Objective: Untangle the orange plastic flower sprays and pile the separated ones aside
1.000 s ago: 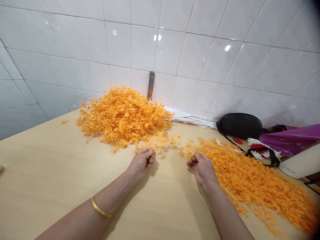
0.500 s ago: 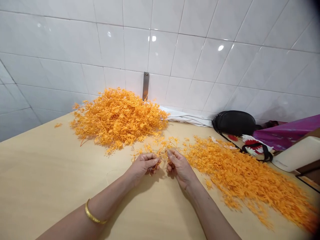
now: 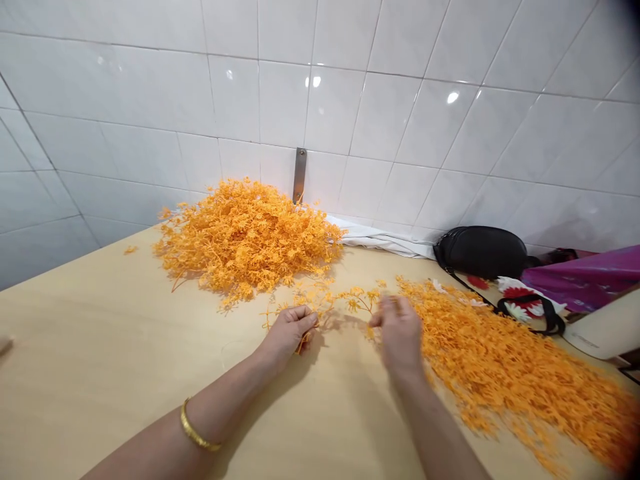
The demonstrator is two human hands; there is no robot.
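left hand (image 3: pixel 290 331) pinching thin orange plastic flower sprig (image 3: pixel 340 299) | right hand (image 3: pixel 400 330) blurred, grip unclear, touching loose orange plastic flower spread (image 3: pixel 500 360) | resting on pale wooden table (image 3: pixel 100 360)

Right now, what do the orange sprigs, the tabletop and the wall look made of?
Orange sprigs: likely moulded plastic, uniform colour, thin stiff stems. Tabletop: pale wood or wood-look laminate, faint grain, matte. Wall: glazed white ceramic tile, grout lines, lamp glints.
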